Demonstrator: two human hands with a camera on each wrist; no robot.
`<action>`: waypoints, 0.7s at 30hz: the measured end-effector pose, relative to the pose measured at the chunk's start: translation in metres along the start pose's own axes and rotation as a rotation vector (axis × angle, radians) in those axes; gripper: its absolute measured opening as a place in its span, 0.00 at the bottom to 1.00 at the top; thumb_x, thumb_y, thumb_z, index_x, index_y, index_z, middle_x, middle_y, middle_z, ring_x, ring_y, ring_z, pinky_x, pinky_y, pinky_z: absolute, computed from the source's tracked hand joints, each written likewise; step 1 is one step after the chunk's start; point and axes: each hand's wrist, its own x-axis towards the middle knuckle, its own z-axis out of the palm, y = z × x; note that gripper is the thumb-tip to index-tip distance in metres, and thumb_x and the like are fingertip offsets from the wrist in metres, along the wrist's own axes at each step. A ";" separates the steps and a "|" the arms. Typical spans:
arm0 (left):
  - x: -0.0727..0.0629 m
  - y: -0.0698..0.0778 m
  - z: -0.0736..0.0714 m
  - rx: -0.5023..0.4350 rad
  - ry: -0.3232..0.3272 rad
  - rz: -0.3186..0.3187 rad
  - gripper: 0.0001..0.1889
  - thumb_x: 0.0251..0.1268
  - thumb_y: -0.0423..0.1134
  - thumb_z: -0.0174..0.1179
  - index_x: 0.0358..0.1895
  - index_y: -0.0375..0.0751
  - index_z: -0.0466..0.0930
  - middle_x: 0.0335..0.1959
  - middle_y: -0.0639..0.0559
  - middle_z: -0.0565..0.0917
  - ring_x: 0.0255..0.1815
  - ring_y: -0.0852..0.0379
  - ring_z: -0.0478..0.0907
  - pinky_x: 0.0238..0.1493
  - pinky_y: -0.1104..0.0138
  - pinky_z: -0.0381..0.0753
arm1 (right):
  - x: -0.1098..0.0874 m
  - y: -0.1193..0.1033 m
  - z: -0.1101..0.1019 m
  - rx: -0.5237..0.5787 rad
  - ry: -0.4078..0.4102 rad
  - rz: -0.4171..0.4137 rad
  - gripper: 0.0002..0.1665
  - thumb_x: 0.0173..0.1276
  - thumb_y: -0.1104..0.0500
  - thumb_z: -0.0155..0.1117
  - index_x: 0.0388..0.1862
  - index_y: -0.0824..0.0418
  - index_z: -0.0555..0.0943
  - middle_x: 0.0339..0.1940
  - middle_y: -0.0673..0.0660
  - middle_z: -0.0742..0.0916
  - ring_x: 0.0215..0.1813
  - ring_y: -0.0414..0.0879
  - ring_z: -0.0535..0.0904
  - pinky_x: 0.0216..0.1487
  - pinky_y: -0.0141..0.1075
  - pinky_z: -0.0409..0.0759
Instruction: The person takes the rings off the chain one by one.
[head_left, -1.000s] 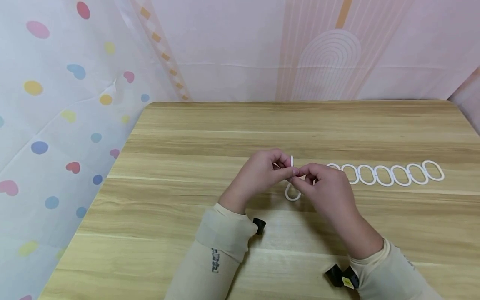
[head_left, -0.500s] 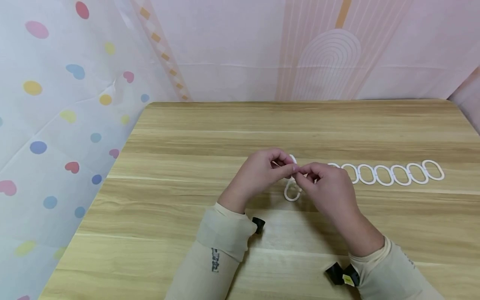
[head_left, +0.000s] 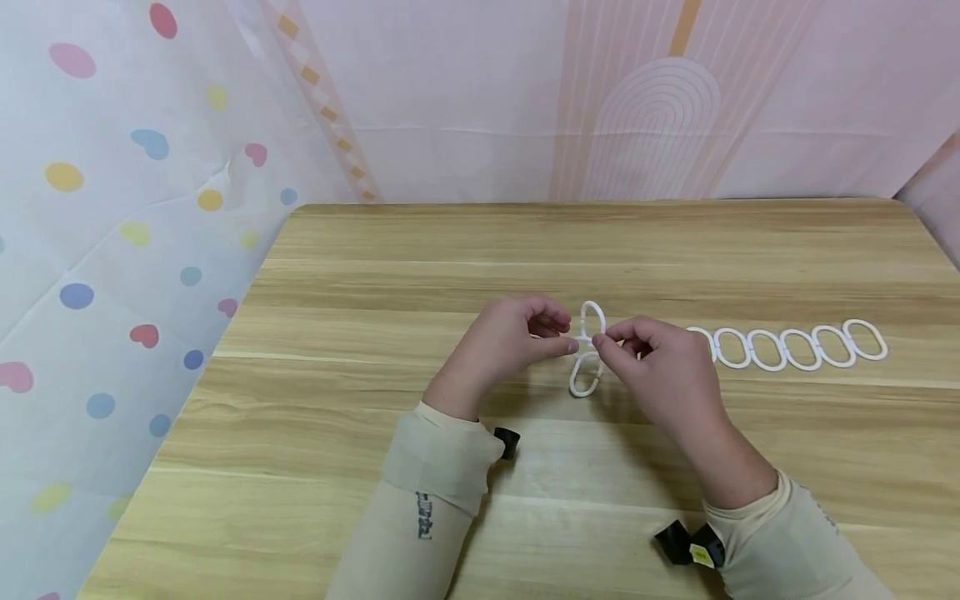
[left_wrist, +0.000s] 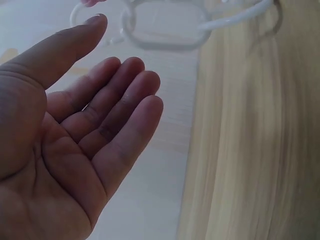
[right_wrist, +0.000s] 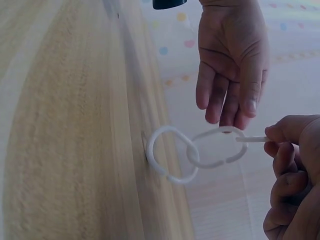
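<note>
My right hand pinches the edge of a white oval plastic ring between thumb and forefinger, its other fingers curled in. Linked through it hangs a second ring, with a small gap in its side. A third ring is looped through the second and hangs lowest, close to the table. Just left of this short chain is my left hand, fingers loosely bent and nothing gripped. The left wrist view shows its open palm below the rings.
A row of several white oval rings lies side by side on the wooden table, to the right of my right hand, which covers its left end. Patterned cloth hangs behind the table and along its left side.
My left hand has let go of the rings and drawn back a little to the left. The linked rings now hang from my right hand alone, turned so more of them shows.
</note>
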 end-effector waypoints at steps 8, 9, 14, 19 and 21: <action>0.002 -0.001 0.005 0.070 -0.015 0.029 0.05 0.63 0.39 0.71 0.41 0.47 0.88 0.37 0.60 0.86 0.41 0.63 0.81 0.48 0.67 0.80 | -0.001 -0.001 -0.001 0.058 0.003 0.025 0.04 0.63 0.61 0.71 0.28 0.58 0.88 0.19 0.49 0.83 0.23 0.41 0.74 0.23 0.29 0.70; 0.002 -0.001 0.005 0.072 -0.016 0.030 0.04 0.64 0.39 0.71 0.40 0.47 0.88 0.36 0.61 0.86 0.41 0.62 0.81 0.48 0.66 0.79 | 0.000 -0.001 -0.001 0.065 0.007 0.026 0.04 0.63 0.62 0.71 0.28 0.58 0.88 0.19 0.49 0.83 0.23 0.41 0.74 0.23 0.29 0.70; 0.001 -0.001 0.004 0.075 -0.026 0.029 0.02 0.64 0.40 0.70 0.37 0.49 0.89 0.34 0.62 0.86 0.41 0.61 0.81 0.46 0.66 0.79 | 0.000 0.000 -0.001 0.085 0.012 0.030 0.05 0.63 0.63 0.70 0.27 0.58 0.87 0.19 0.50 0.82 0.23 0.41 0.74 0.24 0.28 0.70; -0.001 0.001 0.004 0.073 -0.020 0.015 0.02 0.65 0.41 0.70 0.37 0.50 0.88 0.33 0.62 0.85 0.38 0.62 0.80 0.44 0.66 0.80 | 0.000 0.002 -0.002 0.083 -0.005 0.053 0.06 0.64 0.61 0.69 0.27 0.58 0.86 0.20 0.50 0.82 0.25 0.42 0.74 0.26 0.29 0.71; -0.001 0.001 0.003 0.076 -0.005 0.006 0.02 0.65 0.42 0.69 0.37 0.50 0.87 0.33 0.61 0.85 0.38 0.61 0.80 0.44 0.65 0.79 | 0.000 0.004 -0.002 0.091 -0.016 0.065 0.06 0.64 0.61 0.69 0.26 0.58 0.85 0.20 0.50 0.82 0.25 0.42 0.74 0.27 0.29 0.71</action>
